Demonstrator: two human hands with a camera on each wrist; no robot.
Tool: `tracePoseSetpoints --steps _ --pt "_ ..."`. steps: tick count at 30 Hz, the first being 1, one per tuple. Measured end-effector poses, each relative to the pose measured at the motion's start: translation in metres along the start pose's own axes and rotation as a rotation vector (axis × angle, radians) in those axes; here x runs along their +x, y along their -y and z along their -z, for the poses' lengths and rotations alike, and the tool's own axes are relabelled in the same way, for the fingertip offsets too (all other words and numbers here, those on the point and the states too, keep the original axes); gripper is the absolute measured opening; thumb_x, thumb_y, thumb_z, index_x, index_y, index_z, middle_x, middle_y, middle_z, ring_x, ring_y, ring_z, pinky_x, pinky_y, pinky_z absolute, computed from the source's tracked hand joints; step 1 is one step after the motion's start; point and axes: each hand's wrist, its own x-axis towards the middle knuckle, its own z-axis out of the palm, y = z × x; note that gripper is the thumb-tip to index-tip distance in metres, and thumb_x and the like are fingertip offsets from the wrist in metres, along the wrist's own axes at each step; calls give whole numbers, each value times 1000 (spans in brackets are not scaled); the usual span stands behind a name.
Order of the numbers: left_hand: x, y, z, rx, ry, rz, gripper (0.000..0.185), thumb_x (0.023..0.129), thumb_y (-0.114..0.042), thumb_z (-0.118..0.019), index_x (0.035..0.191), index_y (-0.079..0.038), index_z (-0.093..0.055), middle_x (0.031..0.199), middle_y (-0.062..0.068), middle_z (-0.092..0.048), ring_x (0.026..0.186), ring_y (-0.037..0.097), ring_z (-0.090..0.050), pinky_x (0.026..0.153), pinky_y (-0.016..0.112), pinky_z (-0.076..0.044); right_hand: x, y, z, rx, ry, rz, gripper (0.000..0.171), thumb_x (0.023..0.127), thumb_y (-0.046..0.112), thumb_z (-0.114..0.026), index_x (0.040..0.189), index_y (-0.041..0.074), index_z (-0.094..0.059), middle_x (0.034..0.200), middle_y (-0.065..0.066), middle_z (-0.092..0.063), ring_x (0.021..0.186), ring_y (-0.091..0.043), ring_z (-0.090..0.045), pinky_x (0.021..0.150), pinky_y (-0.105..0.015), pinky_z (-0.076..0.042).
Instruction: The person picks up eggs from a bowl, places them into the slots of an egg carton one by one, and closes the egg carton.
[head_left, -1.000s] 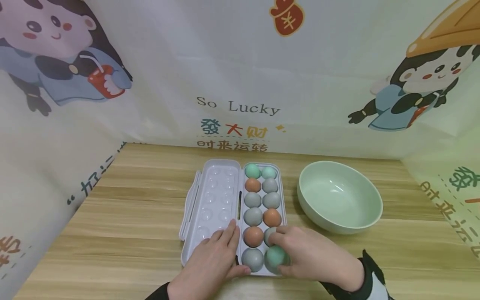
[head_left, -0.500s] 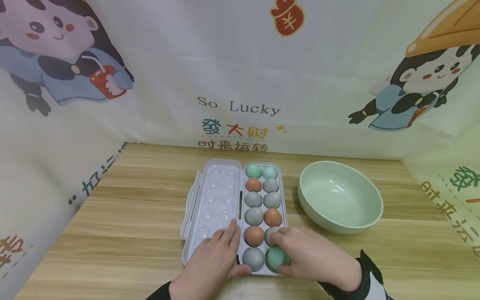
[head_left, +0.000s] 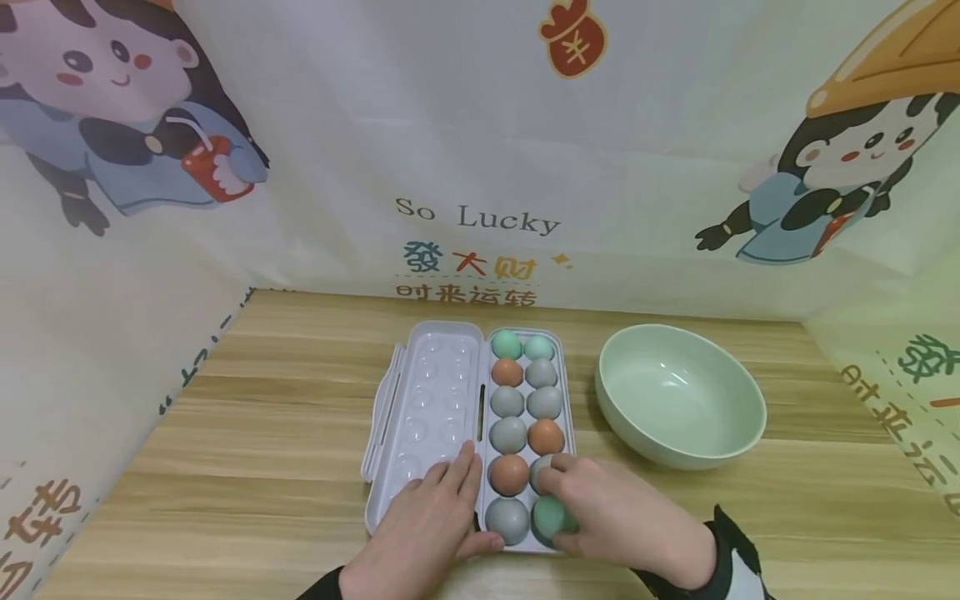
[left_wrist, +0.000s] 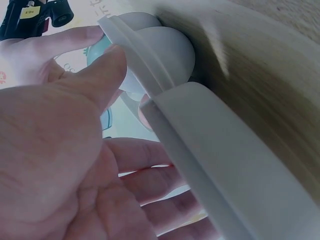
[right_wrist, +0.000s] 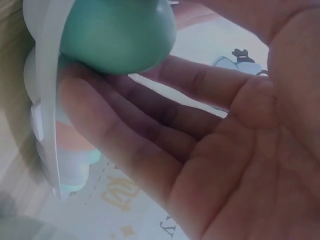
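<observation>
An opened plastic egg carton [head_left: 564,400] lies on the table, its lid [head_left: 431,392] folded out to the left. Two columns of eggs fill its tray: grey, brown and green ones. My right hand [head_left: 618,512] grips the green egg [head_left: 551,518] in the front right cup, thumb at the near side and fingers at the far side. The right wrist view shows this green egg [right_wrist: 120,35] close up. My left hand [head_left: 431,521] lies with straight fingers on the lid's near part, its thumb at the tray's front edge beside a grey egg [head_left: 507,520].
A light green bowl [head_left: 678,396] stands right of the carton, with its inside bare. The wooden table [head_left: 262,433] meets printed cloth walls [head_left: 337,150] at the back and on both sides.
The head view has tilted a little. Both hands keep their places at the carton, the right one still gripping the green egg.
</observation>
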Motion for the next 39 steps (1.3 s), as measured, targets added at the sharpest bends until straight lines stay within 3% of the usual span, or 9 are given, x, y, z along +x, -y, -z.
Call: tracePoseSetpoints --steps 14,21,27,33,39 --pt "-1 -3 1 10 -5 10 87 84 -60 -63 136 9 -51 140 23 -49 111 31 -57 76 44 -52 -1 3 -6 -97 -11 7 32 64 14 -87 82 12 -61 77 5 -48 59 -8 -45 50 -24 -37" --pt "-1 -6 2 9 10 3 87 85 -60 -63 136 10 -51 140 23 -49 112 31 -57 76 44 -53 -6 5 0 -51 -20 -17 27 69 18 -86 85 13 -65 80 8 -49 64 -6 -45 55 -24 -41" --pt "1 -7 2 20 28 -13 87 85 -61 -61 136 9 -51 141 22 -49 112 30 -57 75 43 -53 -21 12 7 166 -148 -106 22 86 31 -76 100 15 -68 96 11 -59 82 -7 -56 72 -28 -50" --pt "0 -5 2 48 12 -9 84 87 -60 -60 135 9 -52 140 23 -50 110 31 -58 76 44 -53 -19 0 1 360 -349 -286 42 88 21 -75 122 2 -62 123 -6 -55 103 -23 -60 77 -35 -54" --pt "-5 2 7 27 45 -16 80 89 -58 -60 135 7 -54 140 22 -49 114 33 -56 79 45 -52 -9 -15 -11 520 -318 -433 45 93 13 -67 131 -7 -55 131 -19 -53 109 -32 -59 80 -39 -54"
